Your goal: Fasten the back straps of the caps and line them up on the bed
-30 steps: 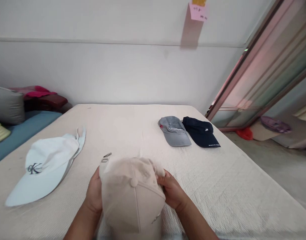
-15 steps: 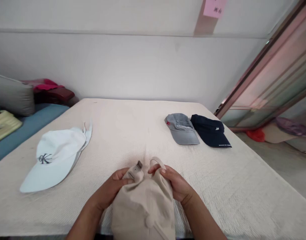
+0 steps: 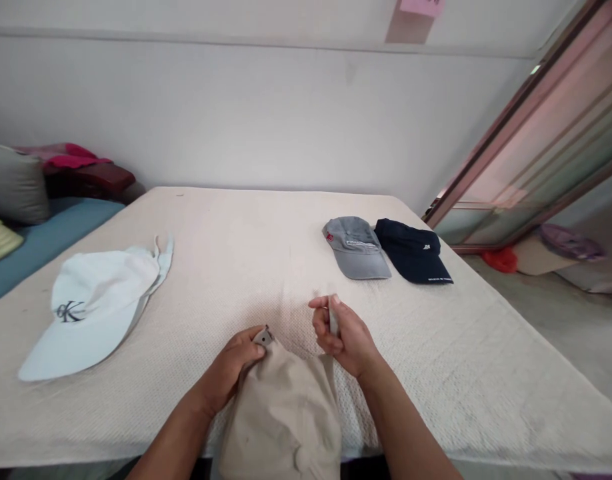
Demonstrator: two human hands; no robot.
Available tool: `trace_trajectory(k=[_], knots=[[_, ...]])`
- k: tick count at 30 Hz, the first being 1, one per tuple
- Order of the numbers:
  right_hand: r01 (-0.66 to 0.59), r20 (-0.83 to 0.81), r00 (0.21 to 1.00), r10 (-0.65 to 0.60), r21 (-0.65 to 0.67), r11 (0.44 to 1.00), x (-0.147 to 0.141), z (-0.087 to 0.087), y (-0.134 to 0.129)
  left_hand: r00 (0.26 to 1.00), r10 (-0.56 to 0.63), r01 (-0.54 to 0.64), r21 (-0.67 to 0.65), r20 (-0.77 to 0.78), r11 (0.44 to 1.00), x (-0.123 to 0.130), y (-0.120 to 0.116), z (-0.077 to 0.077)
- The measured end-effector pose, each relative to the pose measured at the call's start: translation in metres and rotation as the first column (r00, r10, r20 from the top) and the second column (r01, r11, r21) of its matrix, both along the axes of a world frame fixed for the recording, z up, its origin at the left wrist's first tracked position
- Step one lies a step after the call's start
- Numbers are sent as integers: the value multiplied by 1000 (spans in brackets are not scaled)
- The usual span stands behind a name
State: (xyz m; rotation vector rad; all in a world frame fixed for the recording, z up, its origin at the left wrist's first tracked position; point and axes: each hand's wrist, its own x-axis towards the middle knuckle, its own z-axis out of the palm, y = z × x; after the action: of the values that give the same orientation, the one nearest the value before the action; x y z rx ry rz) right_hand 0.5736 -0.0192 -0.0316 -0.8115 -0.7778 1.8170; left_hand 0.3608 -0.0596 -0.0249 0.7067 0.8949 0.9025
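A beige cap [image 3: 286, 413] lies at the near edge of the table, its crown toward me and its back opening facing away. My left hand [image 3: 239, 363] pinches the left side of the cap's back edge, beside a small metal buckle [image 3: 265, 335]. Just right of the cap, my right hand [image 3: 349, 337] is closed on the cap's loose strap [image 3: 333, 321], which it holds up off the cloth. The cap's brim is out of sight.
On the left rests a white cap [image 3: 101, 300] with loose strap ends. A grey cap [image 3: 356, 247] and a navy cap [image 3: 411, 250] sit side by side at the back right. A cream cloth [image 3: 226, 267] covers the table; a wall [image 3: 236, 120] stands behind it.
My right hand has moved up and away from the cap's edge, drawing the strap out. The left hand keeps its grip on the buckle side. The view has tipped down slightly.
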Motion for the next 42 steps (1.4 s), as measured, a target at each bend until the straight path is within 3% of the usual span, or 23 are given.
trace_trajectory(k=[4,7,9,12,18,22,28,35,42], knots=[[-21,287,958,-10,105,994,-2,-6,-1,999,35,-35,18,-2,999,3,0,1],[-82,485,874,-20,188,979,-1,-11,0,984,165,-165,17,-71,986,5,1,-4],[-120,522,853,-5,204,972,1,-11,1,956,251,-252,11,-152,968,5,1,-9],[-108,463,886,0,206,973,5,-5,1,941,270,-277,-10,-205,961,6,2,-12],[-1,272,961,-37,137,991,8,1,0,998,25,-25,5,-49,1000,10,-1,-3],[-95,199,976,82,56,994,4,-2,-2,999,11,-11,-16,-34,1000,12,-2,-2],[-283,225,936,271,20,959,-5,-6,-9,998,-45,45,-2,-51,999,12,-5,-4],[-358,251,905,343,14,934,-8,-5,-10,987,-149,152,39,-57,988,12,-3,-5],[-376,284,891,355,24,926,-8,-6,-10,987,-146,150,51,-70,987,9,-4,-10]])
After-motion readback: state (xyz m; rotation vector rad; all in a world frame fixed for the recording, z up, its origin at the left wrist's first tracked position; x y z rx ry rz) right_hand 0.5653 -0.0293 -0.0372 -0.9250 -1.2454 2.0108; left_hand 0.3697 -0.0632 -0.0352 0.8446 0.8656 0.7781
